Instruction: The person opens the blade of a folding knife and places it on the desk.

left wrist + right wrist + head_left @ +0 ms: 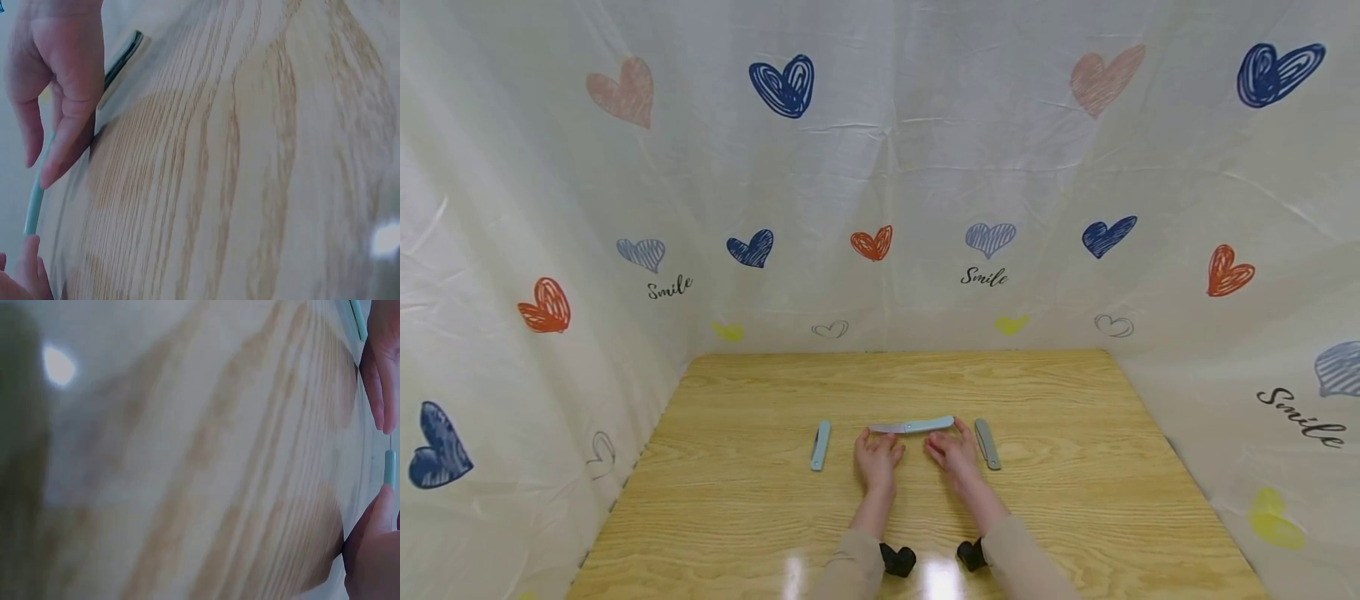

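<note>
An unfolded pocket knife (929,424) with a light blue handle stretches between the two hands, its silver blade to the left. My left hand (878,458) pinches the blade between thumb and fingers. At the other end, my right hand (952,452) holds the handle by its butt; in the right wrist view the fingers (380,512) lie at the handle. A folded light blue pocket knife (821,445) lies left of the left hand. Just right of the right hand lies a folded grey-green pocket knife (988,444).
All of this is over a wood-grain table (760,533). A white curtain (887,183) printed with hearts and "Smile" hangs behind the table and along both sides. Black wrist devices (898,560) show at both sleeves.
</note>
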Motion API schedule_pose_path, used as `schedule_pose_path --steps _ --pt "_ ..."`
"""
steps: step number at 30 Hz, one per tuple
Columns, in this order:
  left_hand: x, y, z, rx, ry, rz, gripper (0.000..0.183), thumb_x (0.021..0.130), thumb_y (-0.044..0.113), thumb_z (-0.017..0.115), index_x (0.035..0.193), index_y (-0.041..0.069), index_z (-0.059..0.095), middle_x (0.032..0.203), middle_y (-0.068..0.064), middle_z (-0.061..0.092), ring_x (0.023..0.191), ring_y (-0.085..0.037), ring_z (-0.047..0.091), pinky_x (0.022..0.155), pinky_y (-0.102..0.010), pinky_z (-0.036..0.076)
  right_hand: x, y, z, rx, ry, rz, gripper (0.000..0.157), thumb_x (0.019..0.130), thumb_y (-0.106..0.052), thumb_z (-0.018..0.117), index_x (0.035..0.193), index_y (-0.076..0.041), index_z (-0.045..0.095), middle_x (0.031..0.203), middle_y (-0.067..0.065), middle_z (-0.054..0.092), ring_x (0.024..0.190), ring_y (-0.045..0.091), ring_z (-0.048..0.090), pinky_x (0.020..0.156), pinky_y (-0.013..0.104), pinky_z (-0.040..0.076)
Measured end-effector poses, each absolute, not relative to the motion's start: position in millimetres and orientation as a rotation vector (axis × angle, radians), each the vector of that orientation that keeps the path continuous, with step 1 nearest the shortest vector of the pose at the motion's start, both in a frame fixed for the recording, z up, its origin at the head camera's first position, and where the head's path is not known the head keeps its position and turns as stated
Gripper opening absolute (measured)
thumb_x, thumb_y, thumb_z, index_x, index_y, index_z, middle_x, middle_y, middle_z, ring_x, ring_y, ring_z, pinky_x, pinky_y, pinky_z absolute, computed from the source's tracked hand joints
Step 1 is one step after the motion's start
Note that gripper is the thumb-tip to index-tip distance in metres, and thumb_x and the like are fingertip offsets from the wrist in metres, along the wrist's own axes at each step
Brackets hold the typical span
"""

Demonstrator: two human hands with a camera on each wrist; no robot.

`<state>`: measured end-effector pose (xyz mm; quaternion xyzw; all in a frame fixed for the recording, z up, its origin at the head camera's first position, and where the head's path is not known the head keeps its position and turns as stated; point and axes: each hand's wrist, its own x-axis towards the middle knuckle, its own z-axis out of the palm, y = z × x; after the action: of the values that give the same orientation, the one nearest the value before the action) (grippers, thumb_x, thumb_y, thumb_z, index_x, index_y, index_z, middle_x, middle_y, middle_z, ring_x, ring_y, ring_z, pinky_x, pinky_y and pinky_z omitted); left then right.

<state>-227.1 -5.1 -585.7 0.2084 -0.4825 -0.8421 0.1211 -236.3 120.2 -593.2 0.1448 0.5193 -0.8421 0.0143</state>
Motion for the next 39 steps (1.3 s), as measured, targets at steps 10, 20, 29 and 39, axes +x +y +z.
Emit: schedule_pose_path --steps 10,20,29,39 --pt "-232 -13 -591 0.569 -1.572 -2.545 0.071 0.091 -0.01 0.055 0.146 -0.018 0.012 0.098 -0.022 0.056 0.083 -0.023 0.067 0.068 -0.035 0.062 -245 122 -597 0.478 1.639 -2.543 0.08 0.094 0.012 0.05 0.153 0.004 -0.003 0.093 0.016 0.058 0.08 0.016 0.066 0.082 0.029 0.059" --pt "-235 -16 -589 0.588 -1.672 -2.541 0.071 0.092 -0.008 0.054 0.149 -0.014 0.011 0.107 -0.033 0.055 0.088 -0.033 0.069 0.069 -0.036 0.062 -247 122 -597 0.492 1.613 -2.506 0.082 0.094 0.012 0.05 0.154 0.002 -0.005 0.094 0.019 0.062 0.079 0.017 0.068 0.081 0.03 0.059" --pt "-235 -16 -589 0.629 -1.701 -2.52 0.072 0.092 -0.007 0.054 0.15 -0.012 0.011 0.101 -0.029 0.059 0.081 -0.026 0.07 0.068 -0.035 0.062 -246 124 -595 0.476 1.592 -2.486 0.083 0.096 0.008 0.05 0.154 -0.002 -0.009 0.1 0.019 0.062 0.077 0.016 0.068 0.081 0.03 0.059" --pt "-231 -25 -575 0.575 -1.686 -2.508 0.069 0.091 -0.008 0.053 0.148 -0.014 0.015 0.103 -0.028 0.054 0.072 -0.018 0.066 0.063 -0.033 0.062 -237 113 -583 0.479 1.641 -2.502 0.079 0.097 0.007 0.051 0.154 0.002 -0.003 0.096 0.019 0.063 0.076 0.016 0.068 0.079 0.029 0.06"
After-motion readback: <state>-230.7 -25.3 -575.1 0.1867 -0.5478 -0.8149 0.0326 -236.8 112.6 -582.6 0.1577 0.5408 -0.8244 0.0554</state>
